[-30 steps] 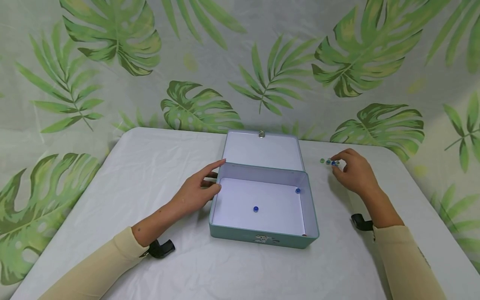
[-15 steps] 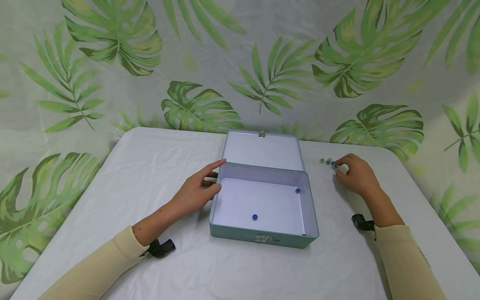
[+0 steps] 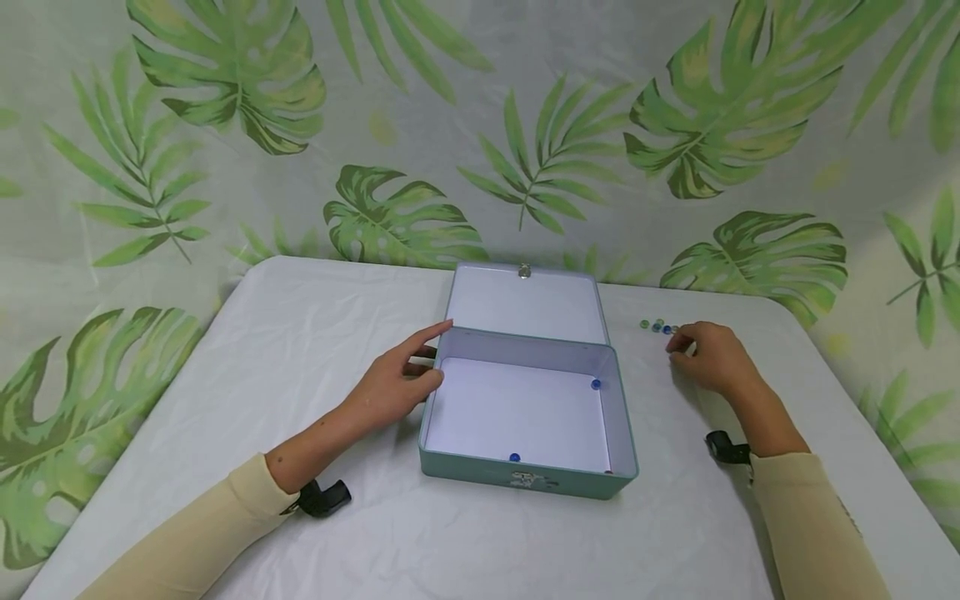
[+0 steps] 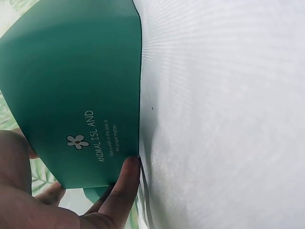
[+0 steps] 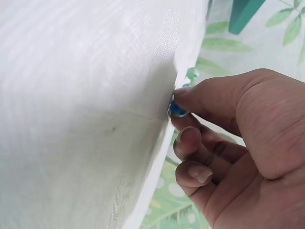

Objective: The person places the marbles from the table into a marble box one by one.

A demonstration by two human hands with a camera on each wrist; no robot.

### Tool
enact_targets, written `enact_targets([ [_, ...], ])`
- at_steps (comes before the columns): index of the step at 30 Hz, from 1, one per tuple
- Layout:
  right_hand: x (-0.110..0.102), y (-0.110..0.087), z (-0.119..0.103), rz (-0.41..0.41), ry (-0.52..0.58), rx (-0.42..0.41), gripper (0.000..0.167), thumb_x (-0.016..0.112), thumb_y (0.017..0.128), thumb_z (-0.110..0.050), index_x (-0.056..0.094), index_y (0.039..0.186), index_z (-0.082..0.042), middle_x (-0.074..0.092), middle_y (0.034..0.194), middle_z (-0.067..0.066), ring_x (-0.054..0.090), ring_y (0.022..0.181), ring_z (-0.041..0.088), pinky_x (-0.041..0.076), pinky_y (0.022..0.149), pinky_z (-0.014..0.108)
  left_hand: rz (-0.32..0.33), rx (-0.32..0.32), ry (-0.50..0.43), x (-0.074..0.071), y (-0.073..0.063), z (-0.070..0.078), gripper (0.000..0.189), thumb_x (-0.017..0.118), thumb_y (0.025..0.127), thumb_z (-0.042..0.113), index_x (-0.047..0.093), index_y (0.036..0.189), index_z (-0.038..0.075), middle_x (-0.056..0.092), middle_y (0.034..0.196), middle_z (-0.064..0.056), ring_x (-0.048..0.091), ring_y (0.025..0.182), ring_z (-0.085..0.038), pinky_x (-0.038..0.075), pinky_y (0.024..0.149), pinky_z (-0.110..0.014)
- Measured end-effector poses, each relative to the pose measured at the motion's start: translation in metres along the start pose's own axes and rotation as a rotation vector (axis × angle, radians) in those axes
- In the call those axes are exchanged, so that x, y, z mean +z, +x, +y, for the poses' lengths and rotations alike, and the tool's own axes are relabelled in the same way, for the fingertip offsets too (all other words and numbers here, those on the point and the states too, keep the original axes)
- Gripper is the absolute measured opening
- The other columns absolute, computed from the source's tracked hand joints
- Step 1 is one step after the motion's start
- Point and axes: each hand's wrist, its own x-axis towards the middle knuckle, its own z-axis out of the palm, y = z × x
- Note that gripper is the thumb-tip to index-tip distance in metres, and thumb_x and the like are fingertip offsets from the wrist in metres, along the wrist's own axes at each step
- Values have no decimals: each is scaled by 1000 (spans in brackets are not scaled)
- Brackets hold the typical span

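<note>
The green tin box point(image 3: 577, 482) stands with its lid point(image 3: 525, 302) folded back. My left hand point(image 3: 386, 383) grips its left wall near the back corner, thumb at the rim, fingers on the outside; the left wrist view shows that wall's lettering point(image 4: 90, 136). One blue marble point(image 3: 514, 457) lies by the box's front wall, another blue marble point(image 3: 596, 384) near its right wall. Right of the box, my right hand point(image 3: 708, 357) has its thumb and index fingertips together. They pinch a blue marble point(image 5: 177, 109) in the right wrist view; the head view hides it behind the fingers.
Several loose marbles lie just beyond the right fingertips, including a green marble point(image 3: 644, 324) and a blue one point(image 3: 667, 330). White cloth point(image 3: 300, 333) covers the table, and a leaf-print curtain point(image 3: 420, 125) hangs behind it. A metal clasp point(image 3: 525, 479) sits on the box front.
My right hand has drawn back from the loose marbles towards the near side. Inside the box, one blue marble has rolled to the front wall. The left hand has kept its place.
</note>
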Motion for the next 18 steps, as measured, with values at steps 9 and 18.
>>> enact_targets([
  [9, -4, -1, -4, 1, -2, -5, 13, 73, 96, -9, 75, 102, 2, 74, 99, 20, 66, 81, 31, 51, 71, 48, 1, -3, -7, 0, 0, 0, 68, 57, 100, 20, 42, 162, 43, 57, 151, -13, 66, 126, -38, 58, 92, -47],
  [18, -12, -1, -27, 70, -10, -62, 11, 72, 96, -9, 77, 102, -1, 76, 101, 17, 66, 79, 27, 51, 69, 43, 0, 0, -8, 0, 0, -1, 68, 57, 100, 20, 42, 162, 45, 58, 149, -12, 65, 127, -38, 58, 94, -49],
])
